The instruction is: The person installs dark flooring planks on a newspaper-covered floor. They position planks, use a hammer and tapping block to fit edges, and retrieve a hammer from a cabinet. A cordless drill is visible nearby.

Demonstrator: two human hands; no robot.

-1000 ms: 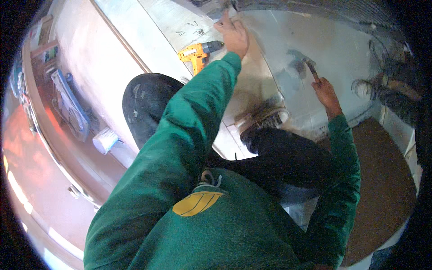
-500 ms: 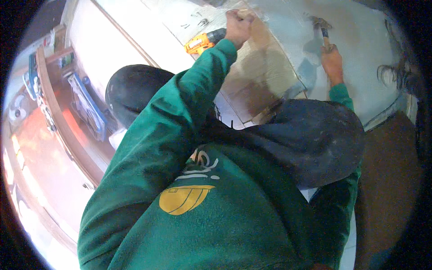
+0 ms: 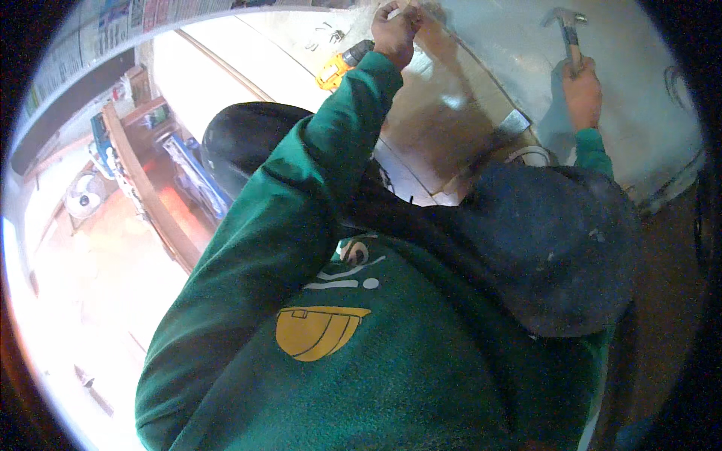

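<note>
My right hand (image 3: 583,96) is closed around the handle of a claw hammer (image 3: 569,34), which is held over the pale surface at the upper right. At the top middle, my left hand (image 3: 394,36) has its fingers pinched together over the far part of a brownish flat panel (image 3: 432,124). Whatever lies between those fingertips is too small to make out. Close beside the left wrist lies a yellow and black cordless drill (image 3: 342,68). Several small dark pieces, like nails or screws, (image 3: 331,34) are scattered beyond the drill.
My bent knees (image 3: 556,248) flank the near end of the panel. To the left, a wooden frame (image 3: 143,180) holds blue-edged items (image 3: 197,174). A white fan (image 3: 85,197) stands farther left. A dark loop of cable (image 3: 673,84) lies at the far right.
My right hand and the hammer have shifted rightward and up, and the hammer head has turned. The left hand stays pinched by the drill. The whole view has tilted, showing more at the upper left.
</note>
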